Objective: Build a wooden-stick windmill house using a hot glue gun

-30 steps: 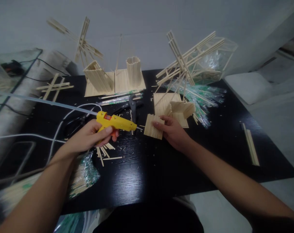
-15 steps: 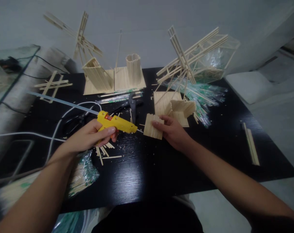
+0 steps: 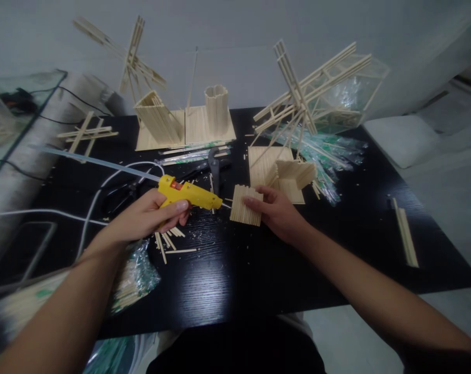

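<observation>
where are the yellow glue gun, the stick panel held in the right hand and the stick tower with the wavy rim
yellow glue gun (image 3: 196,194): head view, on its barrel
stick panel (image 3: 242,211): head view, on its ribbed face
stick tower (image 3: 217,115): head view, on its side wall

Glue gun (image 3: 190,195): yellow housing, smooth plastic with a low sheen. Nozzle (image 3: 226,206): metallic in appearance. Glue stick (image 3: 103,161), behind the glue gun: translucent, smooth. Panel (image 3: 239,210), at the glue gun's tip: bare pale wood, matt, ribbed by its rows of sticks. Table (image 3: 282,275), beneath the glue gun: black, fine-grained, glossy enough that I see light glare off it. Round tower (image 3: 216,111), beyond the glue gun: unvarnished wood, fluted, matt. Wrapper (image 3: 145,267), on the near side of the glue gun: clear and green plastic film, crinkled, shiny. Cable (image 3: 91,210), left of the glue gun: white, smooth, plastic-looking.
</observation>
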Tool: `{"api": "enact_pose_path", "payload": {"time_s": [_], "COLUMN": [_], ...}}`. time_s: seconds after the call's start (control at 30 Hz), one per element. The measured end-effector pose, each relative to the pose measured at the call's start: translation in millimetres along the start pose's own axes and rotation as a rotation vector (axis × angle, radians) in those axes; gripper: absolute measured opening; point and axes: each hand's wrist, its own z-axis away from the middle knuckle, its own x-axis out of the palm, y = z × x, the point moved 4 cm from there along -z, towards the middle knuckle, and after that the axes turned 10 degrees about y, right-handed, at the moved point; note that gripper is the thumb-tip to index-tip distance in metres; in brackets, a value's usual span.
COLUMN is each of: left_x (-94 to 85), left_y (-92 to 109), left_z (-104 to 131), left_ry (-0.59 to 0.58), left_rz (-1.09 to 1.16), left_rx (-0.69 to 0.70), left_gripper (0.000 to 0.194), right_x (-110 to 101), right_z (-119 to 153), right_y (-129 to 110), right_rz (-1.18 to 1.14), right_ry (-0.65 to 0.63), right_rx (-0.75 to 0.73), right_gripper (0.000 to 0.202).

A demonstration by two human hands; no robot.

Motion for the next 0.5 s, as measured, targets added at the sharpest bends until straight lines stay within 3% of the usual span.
{"api": "enact_pose_path", "payload": {"time_s": [0.1, 0.5], "left_x": [3.7, 2.7], "left_y": [-3.8, -9.6], "left_z": [0.8, 0.9], "left_ry": [-0.153, -0.119], "left_rz": [0.076, 0.101], "left_rx": [-0.072, -0.104], "left_gripper": [0.052, 0.055], "right_x": [0.4, 2.2], "right_z": [0.7, 1.8], "right_y": [0.7, 3.9], "right_rz": [-0.001, 0.005], "right_ry": [-0.003, -0.024], "right_rx": [0.014, 0.028], "right_gripper": [0.032, 0.034]}}
